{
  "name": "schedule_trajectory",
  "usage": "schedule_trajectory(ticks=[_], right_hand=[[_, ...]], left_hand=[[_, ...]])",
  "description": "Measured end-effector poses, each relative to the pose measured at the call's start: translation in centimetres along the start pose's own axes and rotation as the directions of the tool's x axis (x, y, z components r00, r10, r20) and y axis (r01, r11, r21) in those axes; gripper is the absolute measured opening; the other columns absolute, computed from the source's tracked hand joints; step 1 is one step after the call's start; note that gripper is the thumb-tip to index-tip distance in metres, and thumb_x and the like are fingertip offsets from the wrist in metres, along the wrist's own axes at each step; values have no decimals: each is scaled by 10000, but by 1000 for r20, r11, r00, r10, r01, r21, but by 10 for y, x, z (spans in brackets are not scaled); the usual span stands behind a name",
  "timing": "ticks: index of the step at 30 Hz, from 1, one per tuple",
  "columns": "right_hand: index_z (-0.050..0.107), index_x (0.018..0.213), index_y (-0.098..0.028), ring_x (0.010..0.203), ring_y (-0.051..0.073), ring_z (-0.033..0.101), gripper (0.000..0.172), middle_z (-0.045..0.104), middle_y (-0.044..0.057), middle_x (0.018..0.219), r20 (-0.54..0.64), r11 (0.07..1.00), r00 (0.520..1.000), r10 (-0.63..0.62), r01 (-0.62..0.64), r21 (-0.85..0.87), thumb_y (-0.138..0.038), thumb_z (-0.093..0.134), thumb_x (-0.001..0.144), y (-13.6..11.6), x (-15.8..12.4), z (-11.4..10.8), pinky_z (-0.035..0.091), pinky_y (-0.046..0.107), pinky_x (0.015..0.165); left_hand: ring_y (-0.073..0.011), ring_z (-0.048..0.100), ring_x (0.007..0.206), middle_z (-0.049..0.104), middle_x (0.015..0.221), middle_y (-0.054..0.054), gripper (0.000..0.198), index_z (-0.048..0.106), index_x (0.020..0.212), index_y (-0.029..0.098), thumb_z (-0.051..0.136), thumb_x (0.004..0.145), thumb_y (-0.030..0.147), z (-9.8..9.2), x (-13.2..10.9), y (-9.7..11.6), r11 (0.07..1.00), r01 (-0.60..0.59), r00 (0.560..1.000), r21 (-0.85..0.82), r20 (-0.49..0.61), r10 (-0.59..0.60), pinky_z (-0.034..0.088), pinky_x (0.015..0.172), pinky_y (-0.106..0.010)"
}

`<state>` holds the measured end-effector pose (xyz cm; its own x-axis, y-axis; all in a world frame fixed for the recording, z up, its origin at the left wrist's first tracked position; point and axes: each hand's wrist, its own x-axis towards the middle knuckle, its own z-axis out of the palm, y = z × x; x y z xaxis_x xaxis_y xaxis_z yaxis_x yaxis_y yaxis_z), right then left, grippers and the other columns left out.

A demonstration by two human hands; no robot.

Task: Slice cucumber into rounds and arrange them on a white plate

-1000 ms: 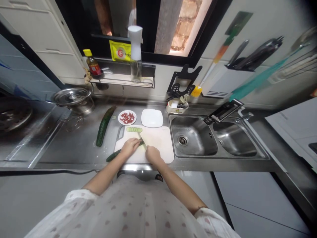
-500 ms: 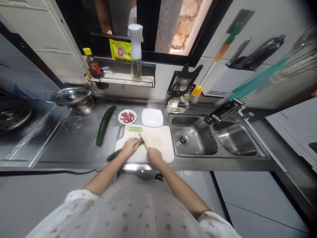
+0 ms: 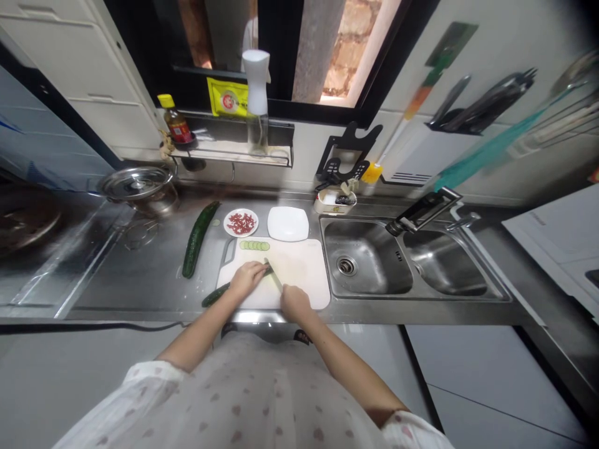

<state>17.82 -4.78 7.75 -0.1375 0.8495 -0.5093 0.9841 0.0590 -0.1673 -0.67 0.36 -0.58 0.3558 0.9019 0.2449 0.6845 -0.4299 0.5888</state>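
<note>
The left hand (image 3: 247,279) is curled over a cucumber (image 3: 216,295), holding it on the white board (image 3: 309,268). The right hand (image 3: 296,303) is wrapped around a knife (image 3: 275,276), its blade right by the cucumber's end. Round green slices (image 3: 255,246) lie in a row near the board's far edge.

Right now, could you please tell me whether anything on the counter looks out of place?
A small pale green piece, perhaps a cucumber end, lies loose on the steel counter beside the large cucumber. It looks stray because the slices sit in a neat row on the cutting board.
</note>
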Motion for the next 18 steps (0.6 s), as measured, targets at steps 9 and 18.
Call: schedule_trajectory(ticks=[9, 18], right_hand=[[631, 1081, -133, 996, 207, 649, 298, 681, 149, 1054, -14, 1000, 1000, -4, 4, 27, -87, 405, 893, -9, 15, -5, 463, 270, 788], [633, 1080, -118, 998, 222, 649, 318, 685, 150, 1048, -49, 998, 998, -26, 28, 51, -75, 394, 874, -15, 26, -4, 471, 288, 788]], left_hand=[[-168, 615, 924, 694, 985, -52, 258, 694, 1093, 237, 496, 931, 265, 0, 0, 0, 1000, -5, 1000, -6, -11, 5, 488, 844, -304], [-172, 612, 903, 694, 962, -57, 244, 702, 1063, 225, 505, 927, 269, 0, 0, 1, 1000, -3, 1000, 4, -20, 3, 487, 831, -305]])
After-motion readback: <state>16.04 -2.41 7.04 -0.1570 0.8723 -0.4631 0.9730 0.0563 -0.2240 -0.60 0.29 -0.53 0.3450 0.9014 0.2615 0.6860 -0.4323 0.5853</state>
